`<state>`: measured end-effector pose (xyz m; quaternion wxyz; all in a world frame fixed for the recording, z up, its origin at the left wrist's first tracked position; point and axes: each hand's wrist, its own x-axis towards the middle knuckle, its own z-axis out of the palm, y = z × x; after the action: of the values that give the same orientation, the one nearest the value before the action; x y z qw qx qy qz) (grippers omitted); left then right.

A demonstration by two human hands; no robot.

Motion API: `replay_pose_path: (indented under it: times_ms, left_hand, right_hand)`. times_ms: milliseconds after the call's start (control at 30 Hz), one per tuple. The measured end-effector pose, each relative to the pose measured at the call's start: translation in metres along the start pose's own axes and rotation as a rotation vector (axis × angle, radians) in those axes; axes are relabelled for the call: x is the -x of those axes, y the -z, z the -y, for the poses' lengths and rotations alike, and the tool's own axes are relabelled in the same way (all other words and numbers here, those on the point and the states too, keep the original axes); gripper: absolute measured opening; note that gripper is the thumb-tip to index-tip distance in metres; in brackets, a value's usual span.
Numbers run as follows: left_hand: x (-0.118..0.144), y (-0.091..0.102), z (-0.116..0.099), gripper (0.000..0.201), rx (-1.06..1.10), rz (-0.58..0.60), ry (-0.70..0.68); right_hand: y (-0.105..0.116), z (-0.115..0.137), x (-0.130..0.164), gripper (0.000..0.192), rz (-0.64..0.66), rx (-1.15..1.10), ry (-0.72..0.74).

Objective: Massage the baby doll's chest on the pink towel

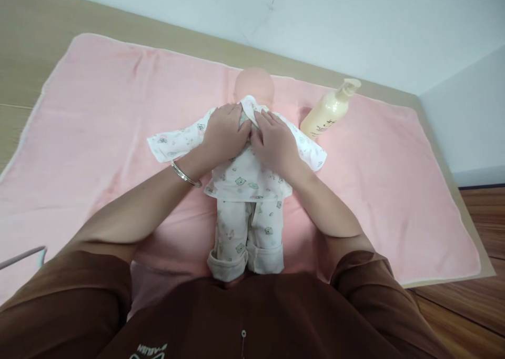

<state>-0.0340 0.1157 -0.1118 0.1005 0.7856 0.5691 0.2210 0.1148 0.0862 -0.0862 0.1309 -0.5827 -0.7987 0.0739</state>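
A baby doll (254, 84) lies stretched out in front of me, its round head away from me. It wears a white baby shirt (252, 182) with small printed animals, and matching pants (232, 227) with turned-up cuffs. My left hand (228, 133) is closed on the shirt just below the collar, thumb toward the middle. Beside it, my right hand (276, 140) grips the cloth on the other side of the neck opening. A fold of collar stands up between the two hands. The shirt's sleeves spread out to both sides; my fingers partly hide the chest area.
A pink blanket (118, 111) lies under the doll on a wooden surface (27, 48). To the right of the doll's head, a pale yellow pump bottle (327, 109) leans over the blanket. A white wall (355, 27) rises behind. A grey cord-like object (27, 253) shows at left.
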Motion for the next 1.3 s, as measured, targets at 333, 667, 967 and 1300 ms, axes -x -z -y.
replay_pose_path:
  times_ms: [333,667,967,1300]
  left_hand:
    - [0.011,0.004,-0.008,0.051,-0.004,0.022,-0.034]
    - [0.027,0.001,-0.018,0.05,0.048,-0.064,-0.056]
    - [0.006,-0.007,-0.004,0.037,0.073,-0.042,0.044]
    - [0.019,-0.008,-0.012,0.049,0.099,-0.086,-0.013]
  right_hand:
    - [0.004,0.0,-0.002,0.057,0.054,0.064,-0.037]
    - [-0.005,-0.024,-0.018,0.059,0.029,-0.052,-0.103]
    - [0.001,0.013,0.013,0.057,0.004,0.052,-0.049]
    - [-0.002,-0.024,-0.019,0.055,0.015,0.002,-0.088]
